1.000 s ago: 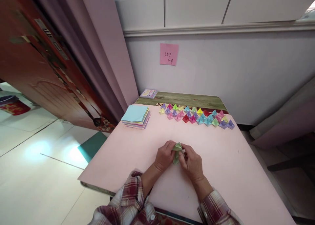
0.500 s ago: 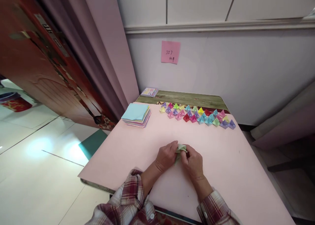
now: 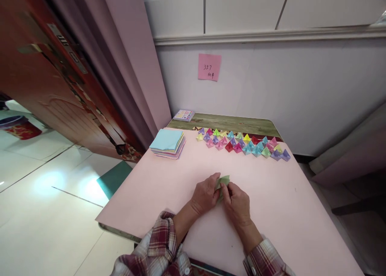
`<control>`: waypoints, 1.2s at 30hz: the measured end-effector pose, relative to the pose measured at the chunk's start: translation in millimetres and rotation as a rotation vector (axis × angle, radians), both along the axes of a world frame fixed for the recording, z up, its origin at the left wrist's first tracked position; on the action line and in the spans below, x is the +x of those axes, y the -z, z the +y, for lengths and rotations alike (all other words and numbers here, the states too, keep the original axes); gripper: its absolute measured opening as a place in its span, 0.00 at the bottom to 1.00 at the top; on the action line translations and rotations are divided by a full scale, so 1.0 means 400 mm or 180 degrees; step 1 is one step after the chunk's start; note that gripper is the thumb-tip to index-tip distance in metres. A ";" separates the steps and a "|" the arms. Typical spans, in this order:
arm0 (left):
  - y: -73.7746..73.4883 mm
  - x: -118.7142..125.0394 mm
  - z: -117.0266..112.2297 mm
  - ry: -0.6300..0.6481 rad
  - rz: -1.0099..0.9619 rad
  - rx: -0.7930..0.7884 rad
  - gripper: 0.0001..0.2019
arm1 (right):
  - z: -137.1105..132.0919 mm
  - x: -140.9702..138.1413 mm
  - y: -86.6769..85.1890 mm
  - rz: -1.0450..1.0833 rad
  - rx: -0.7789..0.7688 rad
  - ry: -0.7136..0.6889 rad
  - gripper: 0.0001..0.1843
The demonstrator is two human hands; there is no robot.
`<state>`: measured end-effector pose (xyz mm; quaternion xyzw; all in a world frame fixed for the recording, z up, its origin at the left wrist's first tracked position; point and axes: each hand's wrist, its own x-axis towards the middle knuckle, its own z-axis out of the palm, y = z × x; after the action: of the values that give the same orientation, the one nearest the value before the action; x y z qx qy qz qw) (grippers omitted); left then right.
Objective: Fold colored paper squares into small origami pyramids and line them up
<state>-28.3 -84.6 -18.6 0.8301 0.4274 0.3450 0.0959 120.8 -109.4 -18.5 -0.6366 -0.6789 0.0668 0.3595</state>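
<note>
- Left hand point(image 3: 205, 193) and right hand point(image 3: 238, 203) both pinch the pale-green folded paper piece point(image 3: 224, 180).
- Right thumb now lies higher across it; folding seems unfinished.

- The folded paper point(image 3: 224, 180) at lower centre was pale green.
- The small paper shapes point(image 3: 229, 147), right of centre, showed purple, magenta, lime, yellow, light blue, red and pink.
- The paper stack point(image 3: 167, 139), left of centre, was light blue on top, with yellow, pink and lilac edges below.
- The table cover point(image 3: 169, 183) was plain pale pink; the strip of table point(image 3: 238, 124) beyond it was green with a wood-grain pattern.
- The sleeves point(image 3: 162, 236) at the bottom were plaid in maroon and off-white.
- The note point(image 3: 209, 60) at upper centre was pink with dark writing.
- The curtain point(image 3: 135, 54), upper left, was mauve.
- The door point(image 3: 33, 73) at far left was reddish brown.
</note>
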 end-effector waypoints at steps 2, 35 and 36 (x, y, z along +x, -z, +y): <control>-0.010 -0.001 0.001 -0.0004 -0.0157 -0.0262 0.30 | 0.002 -0.003 0.007 -0.0097 0.0104 0.0027 0.24; 0.000 0.012 -0.017 -0.0105 0.0193 0.0565 0.14 | -0.008 0.040 -0.012 -0.0369 0.0865 -0.0507 0.15; -0.003 0.012 -0.016 -0.0142 0.0167 0.0497 0.12 | -0.009 0.038 -0.015 -0.0271 0.0867 -0.0457 0.14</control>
<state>-23.5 -91.1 -17.5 0.8340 0.4200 0.3575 0.0120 136.1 -112.9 -12.7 -0.5340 -0.7401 -0.0275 0.4078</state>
